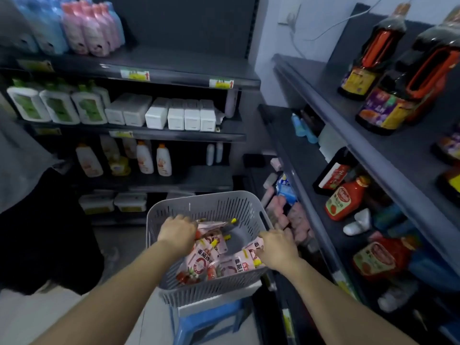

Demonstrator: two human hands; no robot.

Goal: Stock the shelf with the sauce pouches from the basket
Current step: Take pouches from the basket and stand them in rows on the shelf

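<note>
A grey slotted basket (211, 205) sits on a blue stool low in the middle of the head view. Several pink sauce pouches (201, 260) with yellow caps lie in a heap inside it. My left hand (178, 232) reaches into the basket's left side, and its fingers grip a pouch near the top of the heap. Over at the basket's right edge, my right hand (277, 247) has its fingers curled round another pouch (249, 252). The grey shelf unit (323, 115) on the right carries sauce bottles.
The blue stool (206, 319) stands against the right shelf unit's foot. Red ketchup bottles (344, 197) and dark soy sauce bottles (371, 51) fill the right shelves. Ahead, a second shelf unit (174, 78) holds white and pink bottles. A person in dark clothes (37, 232) stands at left.
</note>
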